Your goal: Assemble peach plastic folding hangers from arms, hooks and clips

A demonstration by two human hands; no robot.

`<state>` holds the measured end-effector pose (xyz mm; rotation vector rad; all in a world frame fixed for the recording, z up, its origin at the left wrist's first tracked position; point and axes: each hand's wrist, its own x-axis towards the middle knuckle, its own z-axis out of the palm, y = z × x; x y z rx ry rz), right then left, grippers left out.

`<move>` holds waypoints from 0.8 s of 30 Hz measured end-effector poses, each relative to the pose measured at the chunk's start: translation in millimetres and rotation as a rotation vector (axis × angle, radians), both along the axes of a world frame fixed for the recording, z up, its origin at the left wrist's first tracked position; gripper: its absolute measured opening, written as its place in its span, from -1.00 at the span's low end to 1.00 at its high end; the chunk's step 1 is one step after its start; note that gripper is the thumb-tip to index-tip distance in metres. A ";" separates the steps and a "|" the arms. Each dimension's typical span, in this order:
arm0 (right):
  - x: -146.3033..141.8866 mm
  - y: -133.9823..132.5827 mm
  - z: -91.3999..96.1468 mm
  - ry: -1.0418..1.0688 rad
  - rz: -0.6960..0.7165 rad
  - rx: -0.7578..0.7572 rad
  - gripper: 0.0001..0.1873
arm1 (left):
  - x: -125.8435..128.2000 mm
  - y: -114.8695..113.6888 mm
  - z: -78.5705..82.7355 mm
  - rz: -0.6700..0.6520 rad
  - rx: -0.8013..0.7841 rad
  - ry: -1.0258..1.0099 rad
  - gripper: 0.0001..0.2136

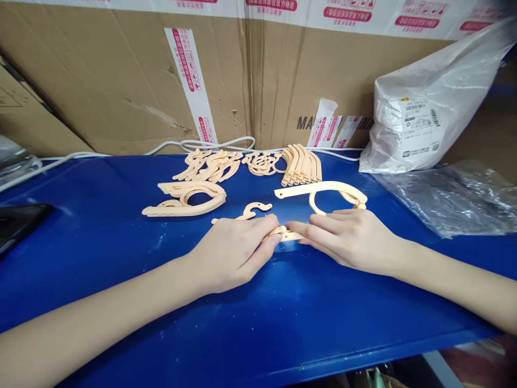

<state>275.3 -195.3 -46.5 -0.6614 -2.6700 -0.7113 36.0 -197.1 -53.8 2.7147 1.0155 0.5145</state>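
Note:
My left hand (236,250) and my right hand (347,237) meet at the middle of a blue table (121,258). Both pinch a small peach-coloured plastic piece (285,233) between their fingertips. A hook-shaped end of peach plastic (256,207) pokes out just behind my left hand. A curved peach arm piece (323,189) lies right behind my right hand. A stacked pair of curved pieces (186,199) rests to the left, and several more peach parts (258,161) sit in groups at the back of the table.
Large cardboard boxes (121,75) with red-printed tape wall off the back. A white plastic bag (424,108) with a label and a crumpled clear bag (456,194) lie at the right. White cables (218,144) run along the back edge. A dark flat object (16,223) lies at far left.

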 end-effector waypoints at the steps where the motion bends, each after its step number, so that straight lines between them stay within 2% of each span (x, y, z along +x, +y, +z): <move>1: -0.4 -0.6 -0.1 -0.003 -0.001 0.005 -0.72 | -0.1 -0.4 0.0 -0.001 0.011 0.010 -0.71; 6: -0.5 -2.8 0.0 -0.015 -0.014 0.044 -0.74 | 0.9 -1.3 1.0 -0.006 0.126 0.101 -0.71; 11: 1.8 -4.1 -2.3 -0.013 0.001 0.057 -0.74 | 3.0 -0.3 0.0 -0.022 0.307 0.205 -0.60; 16: 1.9 -6.4 -4.7 0.002 -0.001 0.028 -0.74 | 3.3 -2.8 -1.9 -0.039 0.501 0.232 -0.58; 24: -0.5 -10.4 -2.5 0.034 0.002 -0.086 -0.75 | 3.2 -7.1 0.9 -0.056 0.603 0.232 -0.59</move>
